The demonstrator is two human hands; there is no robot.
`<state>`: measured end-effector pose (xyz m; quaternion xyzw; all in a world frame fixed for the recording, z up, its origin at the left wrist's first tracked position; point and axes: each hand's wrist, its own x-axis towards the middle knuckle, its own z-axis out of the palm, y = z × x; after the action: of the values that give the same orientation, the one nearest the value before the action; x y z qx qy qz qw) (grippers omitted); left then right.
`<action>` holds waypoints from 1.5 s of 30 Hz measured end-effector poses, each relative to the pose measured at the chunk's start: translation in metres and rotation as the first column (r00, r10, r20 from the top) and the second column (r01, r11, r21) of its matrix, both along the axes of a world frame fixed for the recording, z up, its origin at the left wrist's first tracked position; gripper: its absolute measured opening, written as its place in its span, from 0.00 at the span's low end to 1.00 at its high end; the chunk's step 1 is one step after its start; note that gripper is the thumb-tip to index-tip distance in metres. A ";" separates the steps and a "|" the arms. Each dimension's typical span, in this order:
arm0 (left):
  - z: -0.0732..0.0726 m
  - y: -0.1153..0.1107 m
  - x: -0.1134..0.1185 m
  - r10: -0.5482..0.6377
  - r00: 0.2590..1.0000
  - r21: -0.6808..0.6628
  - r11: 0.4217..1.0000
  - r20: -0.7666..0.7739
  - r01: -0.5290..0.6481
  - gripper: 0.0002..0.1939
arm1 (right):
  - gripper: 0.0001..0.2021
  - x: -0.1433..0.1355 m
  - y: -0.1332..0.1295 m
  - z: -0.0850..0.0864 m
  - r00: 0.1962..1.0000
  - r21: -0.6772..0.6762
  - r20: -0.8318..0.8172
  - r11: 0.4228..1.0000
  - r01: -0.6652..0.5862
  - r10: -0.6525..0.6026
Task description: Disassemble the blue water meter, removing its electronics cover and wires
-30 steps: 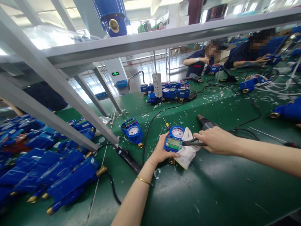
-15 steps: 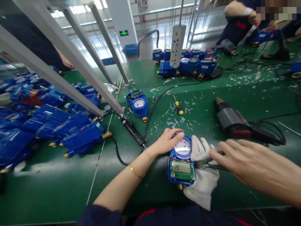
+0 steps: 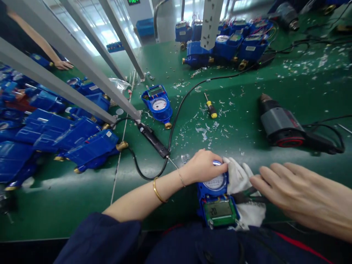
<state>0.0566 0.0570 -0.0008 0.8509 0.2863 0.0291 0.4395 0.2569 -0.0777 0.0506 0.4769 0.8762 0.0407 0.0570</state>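
My left hand [image 3: 206, 167] is wrapped over the round dial end of a blue water meter [image 3: 202, 189], partly covering the dial. The meter lies in front of me, its green circuit board and small display towards me, the display reading about 20. A crumpled white glove [image 3: 238, 176] lies against the meter's right side. Across the glove lies a dark tool [image 3: 243, 196], its kind unclear. My right hand [image 3: 288, 194], back upward and slightly blurred, has its fingers curled at the tool's right end; its palm and part of the tool are hidden.
Beyond my hands are a yellow-black screwdriver [image 3: 211, 109], another meter [image 3: 159, 104] and a black power screwdriver [image 3: 154, 140]. A heat gun [image 3: 286, 124] lies right. Metal posts [image 3: 118, 40], piled meters [image 3: 82, 143] and another person's hand [image 3: 63, 65] are left. A power strip [image 3: 210, 25] hangs ahead.
The view has tilted down and shifted. My left hand has slid further over the dial, covering more of it. My right hand stays at the dark tool beside the glove.
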 end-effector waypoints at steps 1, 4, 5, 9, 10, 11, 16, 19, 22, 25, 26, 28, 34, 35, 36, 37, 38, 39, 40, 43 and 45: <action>0.000 -0.001 0.001 0.006 1.000 -0.007 1.000 0.005 -0.006 0.13 | 0.15 0.001 -0.001 -0.001 0.998 0.058 0.020 0.997 -0.058 0.057; -0.002 -0.002 0.004 0.007 1.000 -0.038 0.999 -0.013 -0.007 0.11 | 0.15 0.006 -0.001 -0.005 0.992 0.155 0.029 0.979 -0.129 0.126; -0.002 -0.002 0.004 0.006 1.000 -0.041 0.999 -0.016 -0.007 0.11 | 0.15 0.008 -0.001 -0.006 0.992 0.149 0.015 0.981 -0.124 0.123; -0.003 -0.003 0.000 0.005 1.000 -0.029 1.000 0.002 -0.005 0.12 | 0.15 0.012 -0.003 -0.016 0.995 0.121 -0.053 0.990 -0.073 0.080; -0.002 -0.003 -0.001 0.006 1.000 -0.026 1.000 0.008 -0.006 0.12 | 0.15 0.013 -0.004 -0.019 0.995 0.126 -0.072 0.991 -0.054 0.064; -0.002 -0.004 -0.003 0.011 1.000 -0.025 1.000 0.013 -0.011 0.13 | 0.16 0.013 -0.004 -0.021 0.994 0.129 -0.087 0.991 -0.047 0.059; 0.001 -0.007 -0.007 0.038 0.999 -0.043 0.998 0.038 -0.037 0.13 | 0.18 0.016 0.000 -0.025 0.989 0.069 -0.098 0.992 -0.104 0.110; 0.000 -0.008 -0.008 0.045 0.998 -0.033 0.999 0.048 -0.043 0.14 | 0.21 0.019 0.004 -0.024 0.988 0.066 -0.113 0.993 -0.096 0.103; -0.002 -0.008 -0.011 0.029 0.998 -0.043 0.999 0.063 -0.026 0.16 | 0.20 0.020 0.004 -0.024 0.985 0.038 -0.122 0.993 -0.116 0.119; -0.006 -0.008 -0.018 0.052 0.995 -0.101 0.994 0.081 -0.044 0.18 | 0.16 0.009 0.001 -0.030 0.984 -0.099 -0.173 0.993 -0.061 0.043; -0.008 -0.008 -0.021 0.080 0.992 -0.131 0.989 0.097 -0.067 0.18 | 0.14 0.004 0.001 -0.032 0.978 -0.154 -0.206 0.987 -0.040 0.008; -0.010 -0.009 -0.025 0.131 0.984 -0.181 0.978 0.122 -0.108 0.19 | 0.12 -0.005 0.002 -0.034 0.963 -0.191 -0.267 0.981 -0.033 -0.020; -0.008 -0.008 -0.024 0.106 0.992 -0.180 0.979 0.073 -0.092 0.20 | 0.14 0.026 0.011 -0.023 0.981 0.076 -0.177 0.995 -0.067 0.079; -0.007 -0.007 -0.023 0.107 0.992 -0.186 0.978 0.068 -0.092 0.20 | 0.12 0.037 0.012 -0.026 0.980 0.062 -0.198 0.998 -0.025 0.037; -0.007 -0.006 -0.023 0.102 0.993 -0.192 0.978 0.065 -0.088 0.21 | 0.10 0.046 0.012 -0.033 0.970 0.035 -0.239 0.998 0.046 -0.036; -0.006 -0.005 -0.022 0.101 0.992 -0.196 0.977 0.071 -0.085 0.21 | 0.09 0.053 0.012 -0.044 0.945 -0.004 -0.294 0.989 0.147 -0.142; -0.005 -0.005 -0.022 0.103 0.991 -0.202 0.976 0.087 -0.084 0.20 | 0.11 0.057 0.012 -0.056 0.895 -0.057 -0.340 0.957 0.285 -0.288; -0.005 -0.005 -0.022 0.111 0.987 -0.209 0.974 0.112 -0.086 0.19 | 0.15 0.059 0.013 -0.071 0.823 -0.109 -0.356 0.894 0.434 -0.443; -0.005 -0.005 -0.022 0.126 0.982 -0.215 0.972 0.141 -0.094 0.18 | 0.17 0.058 0.014 -0.086 0.742 -0.153 -0.337 0.811 0.564 -0.580; -0.008 -0.007 -0.021 0.195 0.958 -0.222 0.964 0.208 -0.148 0.14 | 0.27 0.046 0.022 -0.120 0.615 -0.152 -0.276 0.665 0.731 -0.739; -0.011 -0.008 -0.020 0.265 0.935 -0.249 0.946 0.234 -0.206 0.12 | 0.35 0.037 0.027 -0.126 0.636 -0.106 -0.280 0.682 0.724 -0.719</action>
<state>0.0366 0.0486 -0.0116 0.7445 0.3270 0.1632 0.5587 0.2942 -0.0511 -0.0753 0.7875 0.6104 -0.0507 -0.0688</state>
